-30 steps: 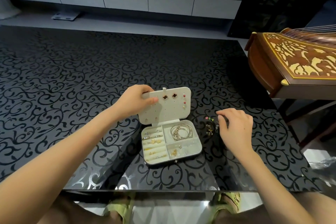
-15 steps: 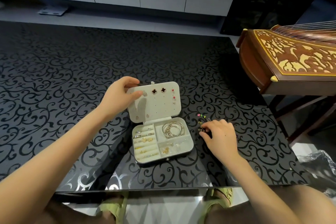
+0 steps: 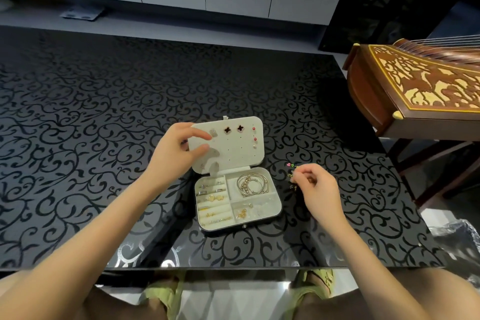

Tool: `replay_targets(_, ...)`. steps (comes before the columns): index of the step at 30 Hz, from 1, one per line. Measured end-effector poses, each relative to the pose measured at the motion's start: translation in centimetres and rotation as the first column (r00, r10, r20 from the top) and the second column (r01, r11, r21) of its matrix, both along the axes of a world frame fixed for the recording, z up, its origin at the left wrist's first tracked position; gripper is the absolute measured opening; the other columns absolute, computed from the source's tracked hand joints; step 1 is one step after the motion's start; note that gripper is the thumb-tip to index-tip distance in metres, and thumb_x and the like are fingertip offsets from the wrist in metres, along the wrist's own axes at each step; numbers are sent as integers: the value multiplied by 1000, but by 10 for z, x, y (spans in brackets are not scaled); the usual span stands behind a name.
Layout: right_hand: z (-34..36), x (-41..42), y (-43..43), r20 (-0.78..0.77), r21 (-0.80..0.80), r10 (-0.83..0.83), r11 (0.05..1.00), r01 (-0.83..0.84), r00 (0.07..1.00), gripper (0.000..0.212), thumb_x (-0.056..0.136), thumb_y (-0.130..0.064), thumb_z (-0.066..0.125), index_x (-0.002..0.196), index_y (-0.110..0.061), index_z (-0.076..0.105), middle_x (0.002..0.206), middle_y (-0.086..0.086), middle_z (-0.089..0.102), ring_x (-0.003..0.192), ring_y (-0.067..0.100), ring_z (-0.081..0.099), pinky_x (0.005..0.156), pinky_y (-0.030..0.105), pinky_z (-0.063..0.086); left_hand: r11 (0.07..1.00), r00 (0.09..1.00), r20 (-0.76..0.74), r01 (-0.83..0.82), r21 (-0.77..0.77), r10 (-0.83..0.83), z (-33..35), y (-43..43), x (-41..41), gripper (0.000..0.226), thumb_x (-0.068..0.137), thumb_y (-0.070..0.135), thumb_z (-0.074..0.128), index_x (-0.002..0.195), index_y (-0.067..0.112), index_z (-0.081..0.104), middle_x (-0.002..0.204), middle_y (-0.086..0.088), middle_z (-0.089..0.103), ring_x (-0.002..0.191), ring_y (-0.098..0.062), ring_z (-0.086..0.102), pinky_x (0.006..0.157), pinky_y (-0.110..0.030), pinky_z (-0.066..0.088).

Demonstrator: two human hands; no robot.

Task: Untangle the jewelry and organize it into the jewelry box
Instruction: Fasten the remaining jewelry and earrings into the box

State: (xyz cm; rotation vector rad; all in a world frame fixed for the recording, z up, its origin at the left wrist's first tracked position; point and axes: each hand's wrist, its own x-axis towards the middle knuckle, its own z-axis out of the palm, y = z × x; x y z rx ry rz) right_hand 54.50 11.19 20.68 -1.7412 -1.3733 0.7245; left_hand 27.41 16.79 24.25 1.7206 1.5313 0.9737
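Box (image 3: 226, 189) open on the bench (image 3: 104, 112), left grip (image 3: 179, 153) pinching its lid (image 3: 233, 153) upright so the stud holes face us. Right grip (image 3: 318, 187) pinches the tangle (image 3: 292, 175) at the box's three o'clock, probably teasing one piece free.

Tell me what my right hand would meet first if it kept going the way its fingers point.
The tangled jewelry on the table; your right hand seems to be pinching it. Beyond that, probably the jewelry box lid.
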Motion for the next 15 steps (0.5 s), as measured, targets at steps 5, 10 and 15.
replay_targets(5, 45, -59, 13, -561, -124, 66, 979, -162, 825, 12, 89, -12, 61, 82, -5, 68, 70, 2, 63, 59, 8, 47, 57, 18, 42, 998, 998, 20, 63, -25, -63, 0, -4, 2, 11, 83, 29, 68, 92, 33, 70, 122, 14, 48, 112, -4, 45, 94, -25, 40)
replay_targets(10, 48, -119, 38, -811, -293, -81, 914, -281, 580, 11, 90, -9, 60, 82, -4, 67, 61, -1, 59, 53, 6, 46, 48, 17, 38, 996, 996, -33, 84, 3, -84, 3, -4, 5, 15, 89, 23, 61, 100, 27, 70, 131, 5, 46, 119, -3, 40, 98, -22, 34)
replay_targets(15, 43, -135, 50, -891, -361, -223, 876, -319, 396, 13, 91, -12, 58, 88, -3, 66, 58, -1, 55, 48, 6, 44, 43, 15, 37, 995, 994, -78, 87, 56, -83, 3, 0, 3, 14, 87, 20, 63, 98, 26, 71, 120, 6, 52, 108, -1, 44, 87, -11, 33)
